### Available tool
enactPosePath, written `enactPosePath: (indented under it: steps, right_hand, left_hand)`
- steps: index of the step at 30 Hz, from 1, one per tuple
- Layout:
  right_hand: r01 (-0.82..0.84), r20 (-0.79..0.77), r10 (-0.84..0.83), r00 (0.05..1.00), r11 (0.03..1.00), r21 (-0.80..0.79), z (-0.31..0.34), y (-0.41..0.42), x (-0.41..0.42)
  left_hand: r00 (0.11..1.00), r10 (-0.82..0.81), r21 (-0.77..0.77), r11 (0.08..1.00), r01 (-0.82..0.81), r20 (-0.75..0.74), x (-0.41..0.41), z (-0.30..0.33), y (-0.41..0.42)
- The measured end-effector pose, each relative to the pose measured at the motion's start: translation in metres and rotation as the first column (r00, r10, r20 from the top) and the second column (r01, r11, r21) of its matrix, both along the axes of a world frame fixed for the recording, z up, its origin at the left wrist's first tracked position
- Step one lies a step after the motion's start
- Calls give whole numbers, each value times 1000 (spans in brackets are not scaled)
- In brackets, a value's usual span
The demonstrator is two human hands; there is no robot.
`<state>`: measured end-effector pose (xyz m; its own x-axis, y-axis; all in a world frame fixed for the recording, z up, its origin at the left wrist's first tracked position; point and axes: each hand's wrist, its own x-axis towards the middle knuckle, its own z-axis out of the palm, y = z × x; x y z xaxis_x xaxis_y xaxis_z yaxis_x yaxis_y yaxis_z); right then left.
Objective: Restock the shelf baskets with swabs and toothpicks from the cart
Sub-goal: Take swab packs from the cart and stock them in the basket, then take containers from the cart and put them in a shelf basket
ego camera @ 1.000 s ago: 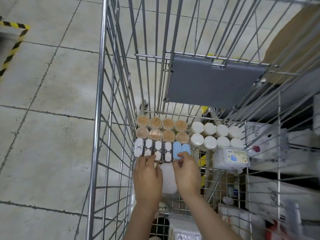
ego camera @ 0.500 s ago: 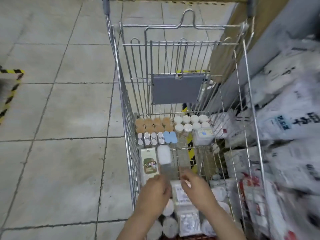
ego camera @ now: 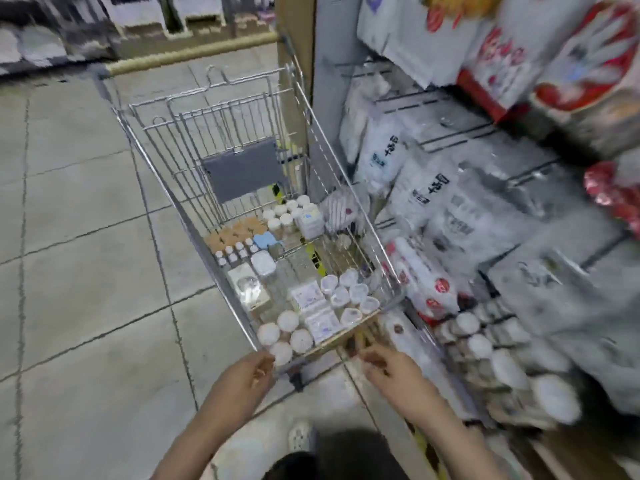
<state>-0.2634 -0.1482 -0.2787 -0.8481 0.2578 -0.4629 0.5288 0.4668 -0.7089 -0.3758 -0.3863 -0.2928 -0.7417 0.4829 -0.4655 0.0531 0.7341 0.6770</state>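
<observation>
Having left the cart (ego camera: 194,216), empty hands (ego camera: 242,375).

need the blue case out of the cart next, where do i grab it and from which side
Grip the blue case across its two long sides, coming straight down from above: it lies flat on the cart floor, hemmed by small white-capped bottles on its left, so only its top is free.

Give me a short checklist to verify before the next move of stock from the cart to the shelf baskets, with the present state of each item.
1. Left hand free of stock: cannot tell, blurred.
2. Right hand carrying an item: cannot tell, something thin seems pinched.
3. Cart stocked: ok, round tubs and flat packs lie inside.
4. Cart beside the shelf baskets: ok.
5. Basket room: cannot tell, blurred.
</observation>
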Motion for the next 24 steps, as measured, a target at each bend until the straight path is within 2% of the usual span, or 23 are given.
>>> enactPosePath:
  steps: [3,7,11,16,21,24]
  right_hand:
    - [157,-18,-156,988,987,25,21,4,62]
    - [385,-27,-384,923,922,38,40,2,151]
    - [571,-51,-569,821,819,61,66,-8,252]
    - [766,-10,-767,641,639,71,83,-33,405]
    - [916,-25,-917,398,396,66,94,-73,545]
    - [951,-46,-953,300,295,88,95,-98,608]
  left_hand:
    - [995,-94,-1,996,94,-25,26,26,4]
    - [974,-221,21,975,222,-53,66,57,28]
    - [896,-413,43,904,425,-165,128,80,72]
    - [733,-669,4,738,674,-124,245,91,130]
    - [571,-818,83,566,820,-67,388,100,161]
    - [443,-895,123,434,892,-57,466,105,169]
